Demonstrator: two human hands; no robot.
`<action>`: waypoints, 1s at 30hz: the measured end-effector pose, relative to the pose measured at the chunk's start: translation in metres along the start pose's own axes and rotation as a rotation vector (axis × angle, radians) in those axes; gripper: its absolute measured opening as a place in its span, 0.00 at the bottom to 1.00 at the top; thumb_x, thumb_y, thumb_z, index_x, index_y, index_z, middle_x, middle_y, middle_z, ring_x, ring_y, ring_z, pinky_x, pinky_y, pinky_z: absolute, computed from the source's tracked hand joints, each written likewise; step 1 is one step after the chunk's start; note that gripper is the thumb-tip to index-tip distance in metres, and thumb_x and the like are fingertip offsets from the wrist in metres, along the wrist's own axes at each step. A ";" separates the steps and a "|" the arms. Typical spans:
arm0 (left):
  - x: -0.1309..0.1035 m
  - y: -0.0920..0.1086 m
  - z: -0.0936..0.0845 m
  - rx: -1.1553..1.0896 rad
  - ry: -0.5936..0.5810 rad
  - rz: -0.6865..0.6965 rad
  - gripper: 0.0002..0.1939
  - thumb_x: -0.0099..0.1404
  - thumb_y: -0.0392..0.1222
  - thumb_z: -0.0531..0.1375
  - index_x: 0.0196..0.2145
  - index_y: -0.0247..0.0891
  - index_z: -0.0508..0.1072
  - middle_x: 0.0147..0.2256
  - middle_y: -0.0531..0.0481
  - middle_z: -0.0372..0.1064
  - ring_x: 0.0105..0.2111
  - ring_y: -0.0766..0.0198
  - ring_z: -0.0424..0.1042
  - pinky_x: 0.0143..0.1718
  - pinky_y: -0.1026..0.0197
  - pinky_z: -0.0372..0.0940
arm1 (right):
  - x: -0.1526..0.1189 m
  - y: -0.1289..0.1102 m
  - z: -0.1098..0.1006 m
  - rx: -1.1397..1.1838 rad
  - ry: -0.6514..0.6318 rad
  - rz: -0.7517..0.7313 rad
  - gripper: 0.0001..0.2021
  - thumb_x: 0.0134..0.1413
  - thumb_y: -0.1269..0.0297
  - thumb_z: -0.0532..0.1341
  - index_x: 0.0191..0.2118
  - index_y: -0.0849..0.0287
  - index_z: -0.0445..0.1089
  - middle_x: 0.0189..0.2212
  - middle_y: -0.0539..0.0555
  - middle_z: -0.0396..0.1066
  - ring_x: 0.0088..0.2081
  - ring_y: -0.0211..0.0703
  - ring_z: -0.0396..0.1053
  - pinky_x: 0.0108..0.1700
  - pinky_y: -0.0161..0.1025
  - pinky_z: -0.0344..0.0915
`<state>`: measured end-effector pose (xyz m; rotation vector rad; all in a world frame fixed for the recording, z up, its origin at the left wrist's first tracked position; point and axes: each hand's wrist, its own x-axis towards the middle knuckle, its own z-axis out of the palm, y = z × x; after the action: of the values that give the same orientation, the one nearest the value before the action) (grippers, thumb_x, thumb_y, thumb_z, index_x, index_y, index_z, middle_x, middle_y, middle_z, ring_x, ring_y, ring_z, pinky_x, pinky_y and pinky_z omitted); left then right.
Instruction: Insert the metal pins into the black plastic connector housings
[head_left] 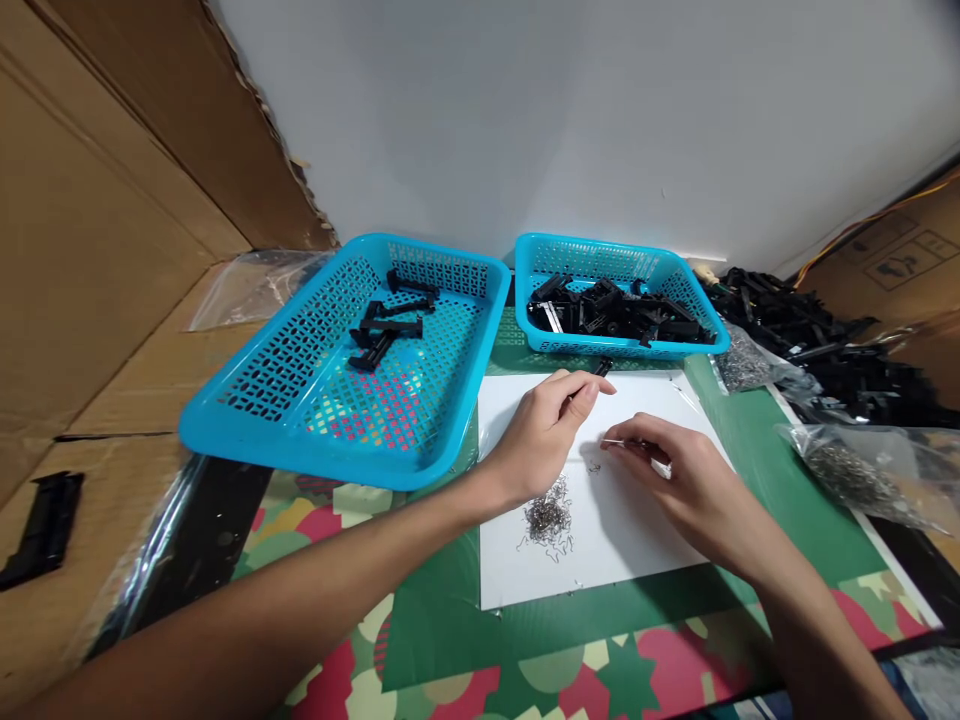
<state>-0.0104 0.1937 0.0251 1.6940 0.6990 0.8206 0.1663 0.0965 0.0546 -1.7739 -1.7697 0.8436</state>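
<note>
Item: one black moulded part (43, 525), lying on cardboard at the far left. Item: large blue basket (217, 412), holding a few black brackets (390, 328). Item: white sheet (510, 575) laid on the bench (442, 600), bearing a loose pile of small bent metal pieces (547, 515). Left hand (546, 430): above the sheet, fingers curled; a black piece (603, 367) showed beyond its fingertips, though whether gripped could not be told. Item: second blue basket (622, 347), behind the hands, filled with black parts. Right hand (667, 460): finger and thumb pinched on a slim shiny item (615, 441), partly hidden. Item: clear bag (847, 470) of metal bits, before a dark heap (810, 330).

Handling note: the pieces, being fine and apt to tangle, seemed best taken singly, with a light pinch and steadied wrists, low over the sheet.
</note>
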 end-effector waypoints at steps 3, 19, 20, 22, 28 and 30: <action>0.000 0.001 0.000 0.019 0.000 -0.005 0.20 0.82 0.50 0.50 0.53 0.40 0.79 0.41 0.49 0.72 0.41 0.59 0.69 0.46 0.57 0.62 | -0.001 0.004 0.000 -0.038 0.055 0.007 0.09 0.70 0.61 0.60 0.44 0.55 0.78 0.34 0.53 0.76 0.33 0.44 0.70 0.36 0.40 0.64; 0.001 0.002 -0.001 0.044 -0.007 0.004 0.18 0.81 0.48 0.51 0.51 0.39 0.79 0.42 0.48 0.73 0.42 0.58 0.70 0.46 0.57 0.63 | -0.008 -0.002 0.007 0.148 0.119 -0.080 0.06 0.67 0.62 0.65 0.37 0.55 0.78 0.31 0.52 0.73 0.32 0.43 0.66 0.37 0.39 0.63; 0.001 0.002 0.000 0.043 -0.005 0.004 0.18 0.81 0.48 0.51 0.51 0.39 0.79 0.42 0.48 0.73 0.41 0.58 0.70 0.46 0.57 0.63 | -0.009 -0.002 0.008 0.143 0.130 -0.088 0.06 0.67 0.62 0.65 0.37 0.55 0.78 0.32 0.52 0.74 0.33 0.43 0.67 0.37 0.40 0.63; 0.001 0.002 0.000 0.043 -0.006 0.004 0.18 0.81 0.48 0.51 0.51 0.39 0.79 0.42 0.47 0.74 0.41 0.58 0.70 0.46 0.57 0.63 | -0.011 -0.002 0.009 0.151 0.159 -0.081 0.06 0.66 0.63 0.64 0.38 0.55 0.79 0.33 0.53 0.76 0.33 0.43 0.68 0.37 0.40 0.63; 0.001 0.003 0.000 0.027 -0.031 0.022 0.18 0.81 0.47 0.52 0.48 0.39 0.80 0.44 0.46 0.75 0.44 0.57 0.71 0.50 0.55 0.64 | -0.012 0.002 0.011 0.131 0.095 -0.032 0.06 0.65 0.62 0.65 0.38 0.54 0.81 0.33 0.53 0.79 0.32 0.43 0.71 0.34 0.39 0.65; 0.001 0.003 0.000 0.028 -0.040 0.021 0.17 0.80 0.46 0.52 0.47 0.39 0.80 0.44 0.47 0.75 0.43 0.58 0.71 0.49 0.55 0.64 | -0.012 0.003 0.011 0.117 0.073 -0.018 0.06 0.64 0.62 0.66 0.37 0.54 0.81 0.32 0.52 0.79 0.31 0.43 0.71 0.32 0.38 0.64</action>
<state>-0.0091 0.1938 0.0284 1.7407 0.6698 0.7929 0.1612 0.0831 0.0457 -1.6890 -1.6536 0.8468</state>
